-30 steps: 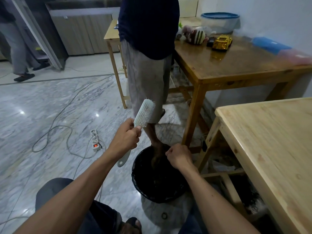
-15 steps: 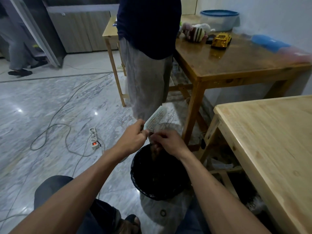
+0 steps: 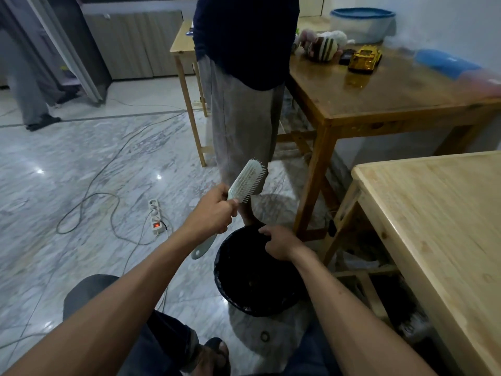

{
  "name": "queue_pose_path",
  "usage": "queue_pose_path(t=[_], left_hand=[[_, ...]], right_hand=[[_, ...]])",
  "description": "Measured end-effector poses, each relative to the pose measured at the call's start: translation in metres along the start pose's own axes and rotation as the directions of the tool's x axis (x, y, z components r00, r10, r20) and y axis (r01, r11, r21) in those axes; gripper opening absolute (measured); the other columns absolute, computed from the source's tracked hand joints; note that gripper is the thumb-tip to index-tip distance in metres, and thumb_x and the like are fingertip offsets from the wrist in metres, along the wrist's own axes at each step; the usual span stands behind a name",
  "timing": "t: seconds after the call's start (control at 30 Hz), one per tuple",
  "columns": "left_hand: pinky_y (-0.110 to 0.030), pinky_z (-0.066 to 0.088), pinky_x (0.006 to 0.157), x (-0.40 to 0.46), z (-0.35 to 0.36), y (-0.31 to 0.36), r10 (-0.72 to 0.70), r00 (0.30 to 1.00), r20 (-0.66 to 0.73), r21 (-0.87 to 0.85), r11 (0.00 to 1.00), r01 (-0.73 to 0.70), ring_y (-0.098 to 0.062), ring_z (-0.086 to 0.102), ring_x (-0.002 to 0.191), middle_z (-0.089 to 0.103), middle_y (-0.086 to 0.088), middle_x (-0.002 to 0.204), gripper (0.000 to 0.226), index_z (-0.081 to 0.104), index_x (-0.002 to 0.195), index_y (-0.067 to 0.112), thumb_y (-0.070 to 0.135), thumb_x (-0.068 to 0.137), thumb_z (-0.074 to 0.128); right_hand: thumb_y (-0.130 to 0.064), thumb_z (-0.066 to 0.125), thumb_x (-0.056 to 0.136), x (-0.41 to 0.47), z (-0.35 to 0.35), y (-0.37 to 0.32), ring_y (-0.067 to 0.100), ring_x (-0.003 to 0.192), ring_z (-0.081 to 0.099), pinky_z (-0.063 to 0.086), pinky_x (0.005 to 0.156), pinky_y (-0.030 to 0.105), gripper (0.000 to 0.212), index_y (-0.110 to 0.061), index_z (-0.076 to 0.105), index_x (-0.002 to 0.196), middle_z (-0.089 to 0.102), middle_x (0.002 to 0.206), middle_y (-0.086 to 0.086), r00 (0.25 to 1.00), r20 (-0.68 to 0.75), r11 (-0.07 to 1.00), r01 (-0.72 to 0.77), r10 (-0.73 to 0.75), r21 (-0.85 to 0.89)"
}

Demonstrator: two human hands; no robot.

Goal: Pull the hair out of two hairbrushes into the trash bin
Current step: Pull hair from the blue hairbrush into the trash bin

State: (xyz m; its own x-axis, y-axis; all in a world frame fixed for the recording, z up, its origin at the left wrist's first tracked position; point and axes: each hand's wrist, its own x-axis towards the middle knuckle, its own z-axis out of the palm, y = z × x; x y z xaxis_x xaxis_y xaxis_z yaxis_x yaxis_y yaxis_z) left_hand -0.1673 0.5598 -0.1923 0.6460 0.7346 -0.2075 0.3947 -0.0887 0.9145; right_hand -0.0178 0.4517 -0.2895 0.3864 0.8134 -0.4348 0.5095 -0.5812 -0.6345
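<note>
My left hand grips a pale green hairbrush by the neck of its handle, head tilted up to the right, bristles facing right. The handle's end sticks out below my fist. A black trash bin lined with a dark bag stands on the floor just below. My right hand hovers over the bin's far rim with its fingers pinched together; I cannot tell whether hair is between them. No second hairbrush is in view.
A person stands right behind the bin. A dark wooden table with toys is at the right, a light wooden table nearer right. A power strip and cables lie on the marble floor at left.
My right hand has dropped from the brush bristles down over the bin. My left hand has lifted the brush slightly and tipped its head upward.
</note>
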Motion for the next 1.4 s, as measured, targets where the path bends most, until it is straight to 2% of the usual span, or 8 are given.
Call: queue_pose_path(t=[0.17,0.3,0.4,0.5,0.87,1.03,1.23,1.4], left_hand=[[-0.032,0.042,0.048,-0.002,0.006,-0.007,0.008,1.000,0.021,0.052,0.999,-0.009,-0.018,0.050,0.054,0.064,-0.012,0.081,0.004,0.055,0.097,0.012,0.014,0.094,0.056],[-0.037,0.049,0.053,-0.005,0.008,-0.007,0.011,0.999,0.047,0.117,0.993,-0.017,-0.022,0.055,0.058,0.060,-0.008,0.078,0.017,0.056,0.097,0.015,0.013,0.080,0.058],[-0.040,0.053,0.056,-0.008,0.008,-0.009,0.006,0.998,0.064,0.149,0.989,-0.016,-0.023,0.058,0.056,0.062,-0.008,0.079,0.023,0.056,0.099,0.019,0.018,0.077,0.061],[-0.044,0.057,0.062,-0.009,0.011,-0.012,-0.009,0.997,0.083,0.063,0.998,0.003,-0.022,0.058,0.058,0.063,-0.010,0.082,0.027,0.055,0.113,0.008,0.005,0.087,0.063],[-0.028,0.054,0.055,-0.012,0.018,-0.029,0.090,0.992,0.091,0.197,0.975,-0.107,-0.015,0.062,0.064,0.067,0.002,0.096,0.027,0.057,0.121,0.023,0.013,0.095,0.060],[-0.023,0.043,0.064,-0.005,0.011,-0.033,0.127,0.990,-0.061,0.314,0.944,-0.101,-0.011,0.057,0.076,0.059,0.008,0.092,0.028,0.056,0.123,0.023,0.013,0.097,0.057],[-0.032,0.044,0.068,-0.009,0.018,-0.038,0.274,0.962,-0.011,0.383,0.889,-0.249,-0.019,0.059,0.080,0.068,-0.002,0.099,0.036,0.059,0.127,0.024,0.008,0.095,0.055],[-0.037,0.050,0.072,-0.011,0.022,-0.046,0.446,0.895,0.030,0.581,0.721,-0.379,-0.029,0.063,0.088,0.067,-0.008,0.104,0.044,0.059,0.134,0.017,0.015,0.091,0.054]], right_hand=[[-0.022,0.067,0.097,0.001,-0.002,0.005,0.021,0.074,0.071,0.062,0.078,0.045,0.021,-0.016,0.074,0.079,0.074,0.078,0.003,0.955,-0.297,1.000,0.011,-0.015,-0.013],[-0.031,0.061,0.097,-0.006,-0.010,0.001,0.020,0.102,0.071,0.055,0.088,0.035,0.024,-0.018,0.078,0.107,0.078,0.105,0.001,0.952,-0.285,0.991,0.084,-0.111,-0.103],[-0.026,0.060,0.102,-0.012,-0.016,-0.010,0.019,0.098,0.069,0.054,0.084,0.031,0.026,-0.011,0.071,0.121,0.072,0.103,0.000,0.957,-0.290,0.915,0.134,-0.020,0.380],[-0.036,0.059,0.104,-0.018,-0.026,-0.026,0.022,0.079,0.075,0.062,0.069,0.033,0.025,-0.015,0.073,0.104,0.077,0.092,0.006,0.975,-0.215,0.594,0.143,0.051,0.792],[-0.003,0.074,0.088,-0.007,-0.021,-0.038,0.018,0.056,0.060,0.053,0.056,0.029,0.029,-0.012,0.075,0.061,0.068,0.059,0.006,0.931,-0.341,0.629,0.187,0.132,0.755],[-0.010,0.065,0.095,-0.009,-0.029,-0.030,0.015,0.066,0.063,0.060,0.075,0.036,0.024,-0.016,0.071,0.072,0.067,0.065,0.001,0.889,-0.406,0.700,0.152,0.212,0.698],[-0.043,0.071,0.094,-0.011,-0.027,-0.038,0.012,0.061,0.065,0.055,0.061,0.029,0.029,-0.015,0.076,0.087,0.069,0.062,-0.005,0.927,-0.349,0.666,0.173,0.140,0.725],[-0.017,0.080,0.087,-0.005,-0.032,-0.043,0.017,0.058,0.064,0.052,0.058,0.028,0.015,-0.006,0.077,0.077,0.072,0.069,0.013,0.910,-0.314,0.513,0.139,0.273,0.847]])
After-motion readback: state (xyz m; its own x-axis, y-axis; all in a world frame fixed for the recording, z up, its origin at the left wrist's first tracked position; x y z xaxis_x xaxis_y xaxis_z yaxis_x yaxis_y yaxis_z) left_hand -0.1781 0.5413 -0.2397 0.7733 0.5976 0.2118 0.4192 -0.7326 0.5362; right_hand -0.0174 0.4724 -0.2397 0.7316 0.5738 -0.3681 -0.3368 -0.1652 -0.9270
